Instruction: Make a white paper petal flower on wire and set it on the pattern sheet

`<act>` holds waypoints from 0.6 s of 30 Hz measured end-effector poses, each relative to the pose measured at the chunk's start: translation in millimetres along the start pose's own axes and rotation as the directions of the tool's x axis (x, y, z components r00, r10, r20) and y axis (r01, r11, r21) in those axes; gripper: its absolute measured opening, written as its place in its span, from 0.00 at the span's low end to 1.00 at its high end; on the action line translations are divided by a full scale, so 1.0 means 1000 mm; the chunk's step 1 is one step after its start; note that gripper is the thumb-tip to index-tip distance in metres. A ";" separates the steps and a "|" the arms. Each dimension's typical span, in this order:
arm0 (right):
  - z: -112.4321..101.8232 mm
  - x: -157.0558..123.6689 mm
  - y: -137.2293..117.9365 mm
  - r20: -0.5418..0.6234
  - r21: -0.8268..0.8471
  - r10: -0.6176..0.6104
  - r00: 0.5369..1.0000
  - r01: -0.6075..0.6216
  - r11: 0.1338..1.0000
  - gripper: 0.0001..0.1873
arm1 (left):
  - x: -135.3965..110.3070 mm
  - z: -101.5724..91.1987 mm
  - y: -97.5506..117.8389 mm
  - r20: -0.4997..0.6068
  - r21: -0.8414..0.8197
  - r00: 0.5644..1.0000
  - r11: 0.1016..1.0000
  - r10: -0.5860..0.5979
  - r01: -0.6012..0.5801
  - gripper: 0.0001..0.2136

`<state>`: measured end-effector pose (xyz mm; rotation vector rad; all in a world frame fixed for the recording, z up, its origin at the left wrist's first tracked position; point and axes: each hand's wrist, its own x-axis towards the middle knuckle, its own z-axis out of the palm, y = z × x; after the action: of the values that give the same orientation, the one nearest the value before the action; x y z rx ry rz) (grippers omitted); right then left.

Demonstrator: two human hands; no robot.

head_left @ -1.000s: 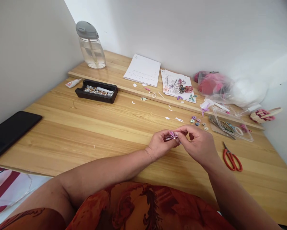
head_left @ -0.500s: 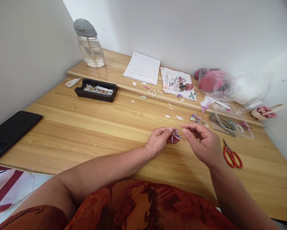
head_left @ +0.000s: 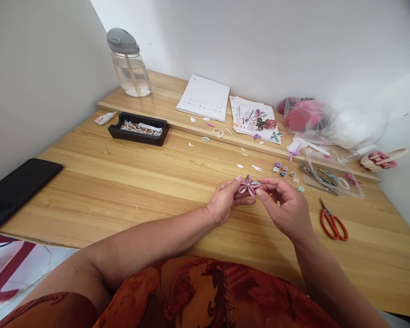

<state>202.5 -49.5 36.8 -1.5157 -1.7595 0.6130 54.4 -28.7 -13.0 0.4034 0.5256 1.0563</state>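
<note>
Between my hands is a small ornamental flower (head_left: 247,185) with narrow pink, white and blue petals and a pale centre. My left hand (head_left: 224,200) pinches its left side between thumb and fingers, the other fingers extending beneath it. My right hand (head_left: 287,207) has its thumb and forefinger closed at the flower's right edge, touching the blue-tipped petal. The thin thread seen earlier cannot be made out clearly now. Just beyond my right hand lie several small thread bobbins (head_left: 284,168). Red-handled scissors (head_left: 333,223) rest to its right.
A black tray (head_left: 138,132) of beads, a glue tube (head_left: 105,118) and a phone (head_left: 23,191) are at left. On the raised shelf stand a water bottle (head_left: 131,68), paper sheets (head_left: 205,95) and finished flowers (head_left: 260,123). A clear plastic box (head_left: 353,189) holds tools at right.
The flower has turned to face up more fully, its petals spread in view. My right hand has moved left from the thread up against the flower, uncovering a teal bobbin.
</note>
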 end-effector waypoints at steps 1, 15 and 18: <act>0.000 0.000 0.001 -0.001 0.005 0.005 1.000 -0.005 1.000 0.14 | 0.000 0.000 0.000 -0.005 -0.006 1.000 1.000 0.001 -0.001 0.21; 0.006 -0.001 0.009 0.033 0.122 0.090 0.995 -0.093 0.988 0.17 | 0.002 -0.003 -0.006 -0.003 -0.026 0.997 0.997 0.074 -0.074 0.17; 0.011 0.000 0.009 0.038 0.171 0.111 0.993 -0.116 0.978 0.17 | 0.003 -0.003 -0.006 -0.004 -0.033 0.997 0.997 0.073 -0.073 0.16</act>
<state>199.7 -46.6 23.5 -1.4994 -1.6039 0.8267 58.4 -29.0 -19.2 0.3946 0.4982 1.1346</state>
